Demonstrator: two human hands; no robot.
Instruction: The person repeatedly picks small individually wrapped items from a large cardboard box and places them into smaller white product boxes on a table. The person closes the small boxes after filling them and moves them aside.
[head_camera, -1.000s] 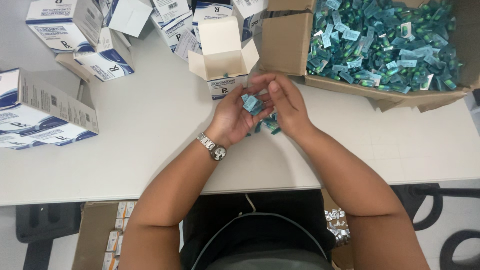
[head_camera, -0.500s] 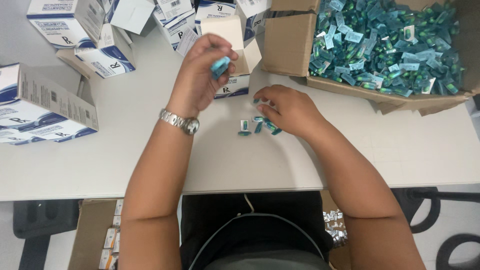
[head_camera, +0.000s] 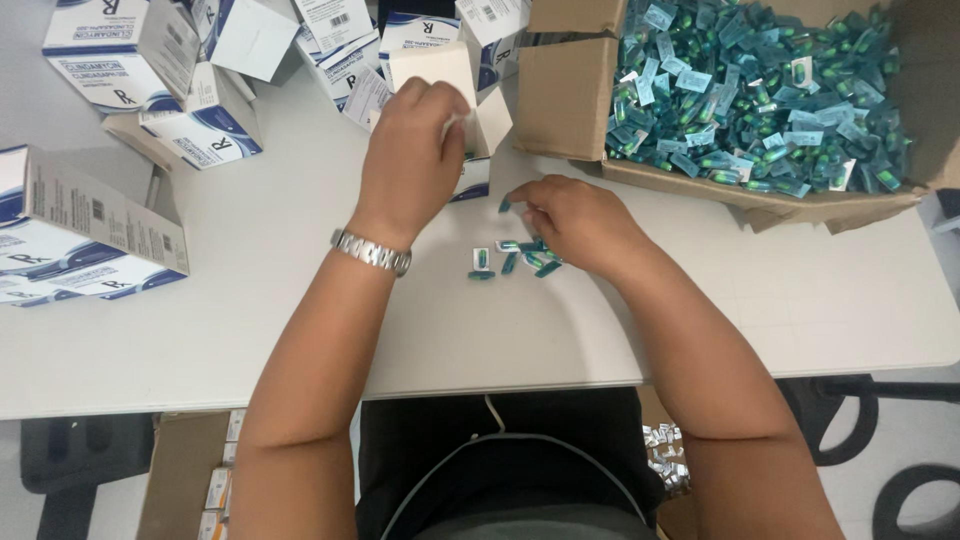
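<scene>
Teal foil capsule packets (head_camera: 515, 258) lie scattered, loose.

Both forearms are bare; a silver link-band wristwatch (head_camera: 372, 252) circles the left wrist, above a dark top (head_camera: 500, 470) with a thin white cord.

A second ago we held both hands together over the table, cupping small teal capsule packets. Now our left hand (head_camera: 415, 150) has gone up to the open white carton (head_camera: 452, 90), fingers at its mouth, while our right hand (head_camera: 570, 222) has dropped onto the loose teal packets (head_camera: 515, 260) spread on the white table (head_camera: 250, 300).
</scene>
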